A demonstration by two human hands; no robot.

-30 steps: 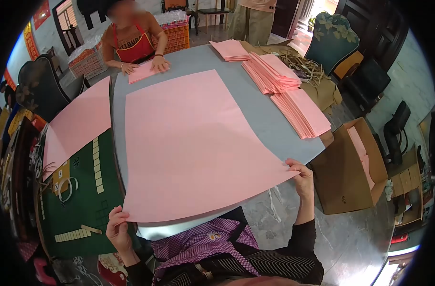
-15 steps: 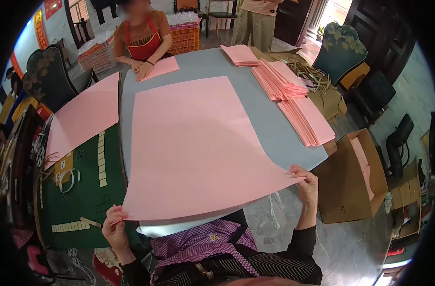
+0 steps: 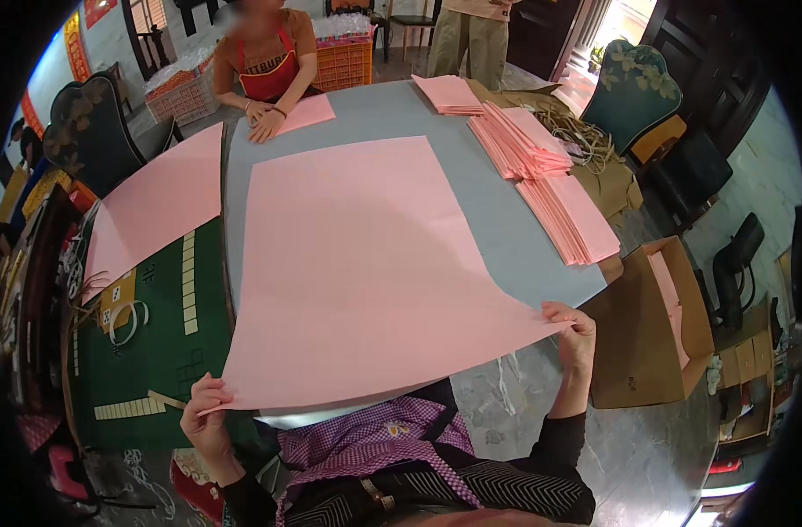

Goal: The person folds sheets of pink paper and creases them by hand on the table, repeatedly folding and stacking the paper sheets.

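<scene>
A large pink sheet (image 3: 357, 263) lies spread over the grey-blue table (image 3: 524, 250), its near edge lifted and stretched beyond the tabletop. At its near left corner, my left hand (image 3: 208, 411) pinches the sheet between thumb and fingers. My right hand (image 3: 572, 332) grips the near right corner, raised a little higher in view. The far part of the sheet rests flat, and a soft curve runs along its right side. Whether it is paper or thin cloth I cannot tell for certain.
Folded pink stacks (image 3: 568, 215) line the table's right side. A cardboard box (image 3: 651, 329) with pink pieces stands at right. Left is a green mahjong table (image 3: 146, 351) with tiles and another pink sheet (image 3: 159, 211). Across, a person (image 3: 269, 70) presses a folded pink piece (image 3: 306, 114).
Both hands have moved slightly apart, drawing the sheet's near edge wider and tauter. The person across keeps pressing on the folded piece.
</scene>
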